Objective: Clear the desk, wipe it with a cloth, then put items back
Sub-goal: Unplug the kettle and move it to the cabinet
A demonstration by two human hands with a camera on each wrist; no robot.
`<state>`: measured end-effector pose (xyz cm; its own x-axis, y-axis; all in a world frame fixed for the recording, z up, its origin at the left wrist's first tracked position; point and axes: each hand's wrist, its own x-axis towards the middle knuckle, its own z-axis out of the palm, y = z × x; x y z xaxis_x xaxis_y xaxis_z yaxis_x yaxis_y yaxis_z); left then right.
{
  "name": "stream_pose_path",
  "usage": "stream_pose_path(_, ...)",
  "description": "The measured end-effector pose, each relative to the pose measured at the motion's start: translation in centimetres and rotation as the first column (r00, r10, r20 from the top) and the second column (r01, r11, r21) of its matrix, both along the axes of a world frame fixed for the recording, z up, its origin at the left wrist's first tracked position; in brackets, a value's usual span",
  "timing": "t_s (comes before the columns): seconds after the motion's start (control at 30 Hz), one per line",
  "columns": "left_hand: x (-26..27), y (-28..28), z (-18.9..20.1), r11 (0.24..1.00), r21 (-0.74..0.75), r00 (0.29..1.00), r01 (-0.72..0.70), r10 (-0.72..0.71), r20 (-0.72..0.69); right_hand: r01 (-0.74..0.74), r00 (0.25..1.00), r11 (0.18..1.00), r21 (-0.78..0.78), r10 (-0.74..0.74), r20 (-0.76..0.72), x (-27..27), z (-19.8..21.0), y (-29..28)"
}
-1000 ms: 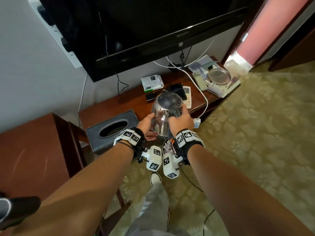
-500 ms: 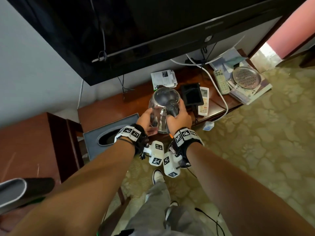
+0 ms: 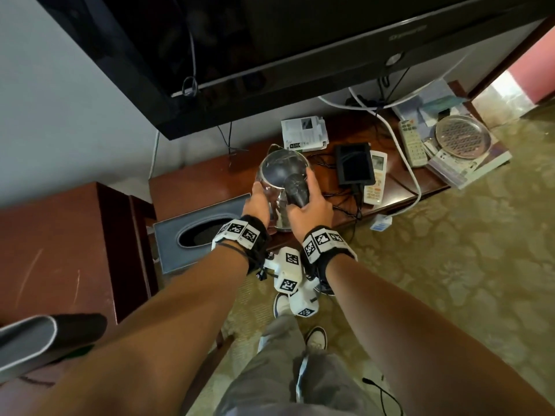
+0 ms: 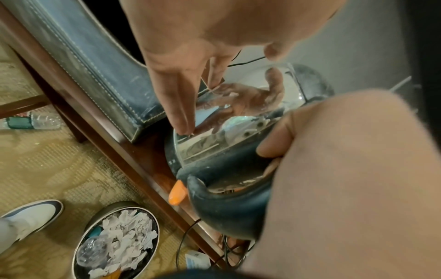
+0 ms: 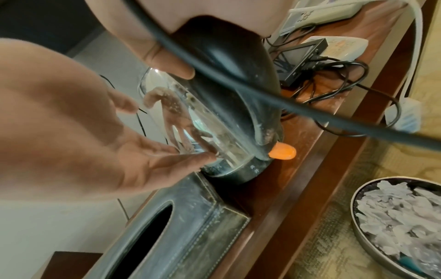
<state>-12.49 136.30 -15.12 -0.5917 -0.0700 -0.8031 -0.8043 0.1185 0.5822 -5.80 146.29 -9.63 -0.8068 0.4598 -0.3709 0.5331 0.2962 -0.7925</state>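
Note:
A shiny steel kettle (image 3: pixel 277 172) with a black handle (image 5: pixel 229 75) and an orange switch (image 5: pixel 282 151) stands at the front of the wooden desk (image 3: pixel 204 187), right beside the grey tissue box (image 3: pixel 192 232). My right hand (image 3: pixel 309 205) grips the handle from above. My left hand (image 3: pixel 258 202) lies against the kettle's left side with straight fingers (image 4: pixel 181 105), their tips touching the steel. In the right wrist view the kettle's black base (image 5: pixel 238 173) seems to rest on the desk, close to the front edge.
To the kettle's right lie a black box (image 3: pixel 354 166) with tangled cables, two remotes (image 3: pixel 375 178), a leaflet (image 3: pixel 304 133), and a stack of papers with a metal dish (image 3: pixel 462 136). A TV hangs above. On the floor stand a full bin (image 4: pixel 117 243) and a bottle (image 4: pixel 31 120).
The kettle has moved left, away from the black box and toward the tissue box, and down to the desk. Both hands stay on it. My head view has shifted closer.

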Motion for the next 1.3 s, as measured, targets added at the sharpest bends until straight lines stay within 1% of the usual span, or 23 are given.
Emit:
stream_pose_path(0.07, 0.6, 0.4, 1.3, 0.998, 0.036, 0.999, -0.047, 0.047, 0.01, -0.015, 1.0, 1.0, -0.009, 0.015, 0.007, 0.8, -0.5, 0.2)
stream_pose_path(0.13, 1.6, 1.1, 4.4, 0.985, 0.104, 0.991, -0.135, 0.132, 0.037, -0.023, 0.999, 1.0, 0.009, 0.023, 0.032, 1.7, -0.8, 0.3)
stream_pose_path(0.2, 2.0, 1.5, 5.3, 0.959, 0.164, 0.971, -0.232, 0.218, 0.098, -0.059, 0.996, 0.996, 0.063, 0.054, 0.078, 2.3, -0.8, 0.7)
stream_pose_path(0.27, 2.1, 1.6, 5.1, 0.929, 0.215, 0.95, -0.3, 0.27, 0.158, -0.126, 0.986, 0.986, 0.112, 0.111, 0.124, 2.7, -0.5, 1.1)
stream_pose_path(0.37, 1.9, 1.8, 4.5, 0.924, 0.251, 0.954, -0.29, 0.259, 0.149, -0.141, 0.98, 0.981, 0.13, 0.12, 0.158, 2.5, -0.5, 1.5)
stream_pose_path(0.47, 2.2, 1.8, 4.3, 0.962, 0.177, 0.977, -0.209, 0.199, 0.073, -0.121, 0.979, 0.985, 0.122, 0.098, 0.176, 2.1, -0.3, 1.5)
stream_pose_path(0.57, 2.6, 1.4, 4.4, 0.986, 0.108, 0.992, -0.125, 0.122, 0.03, -0.12, 0.98, 0.985, 0.128, 0.096, 0.175, 2.0, 0.0, 1.6)
stream_pose_path(0.67, 3.0, 0.9, 4.8, 0.995, 0.072, 0.997, -0.074, 0.074, 0.003, -0.135, 0.98, 0.975, 0.177, 0.105, 0.171, 1.6, 0.1, 1.5)
stream_pose_path(0.73, 3.1, 0.7, 5.3, 0.997, 0.059, 0.998, -0.053, 0.054, -0.02, -0.113, 0.984, 0.968, 0.222, 0.079, 0.157, 1.0, 0.4, 1.5)
stream_pose_path(0.8, 3.3, 0.6, 6.0, 0.997, 0.051, 0.998, -0.055, 0.057, -0.038, -0.079, 0.991, 0.96, 0.27, 0.046, 0.126, 0.4, 1.4, 1.6)
stream_pose_path(0.87, 3.6, 0.2, 7.0, 0.997, 0.05, 0.996, -0.063, 0.066, -0.056, -0.071, 0.995, 0.946, 0.318, 0.043, 0.094, 0.0, 2.5, 1.5)
stream_pose_path(0.97, 4.3, -1.0, 8.5, 0.997, 0.054, 0.996, -0.046, 0.05, -0.077, -0.099, 0.995, 0.922, 0.374, 0.084, 0.057, -0.3, 4.4, 0.9)
stream_pose_path(1.03, 5.0, -2.2, 9.7, 0.997, 0.06, 0.994, -0.05, 0.056, -0.093, -0.131, 0.991, 0.915, 0.381, 0.128, 0.034, -0.3, 5.6, 0.0)
stream_pose_path(1.1, 5.7, -3.7, 10.7, 0.998, 0.034, 0.991, -0.058, 0.062, -0.122, -0.156, 0.985, 0.913, 0.378, 0.17, -0.003, -0.1, 6.7, -1.2)
stream_pose_path(1.2, 7.3, -6.3, 11.9, 0.994, 0.021, 0.981, -0.106, 0.108, -0.158, -0.186, 0.97, 0.907, 0.378, 0.231, -0.077, 0.9, 8.3, -3.5)
stream_pose_path(1.3, 9.6, -9.1, 13.5, 0.987, 0.023, 0.969, -0.157, 0.159, -0.189, -0.269, 0.94, 0.885, 0.381, 0.328, -0.097, 2.2, 10.0, -6.6)
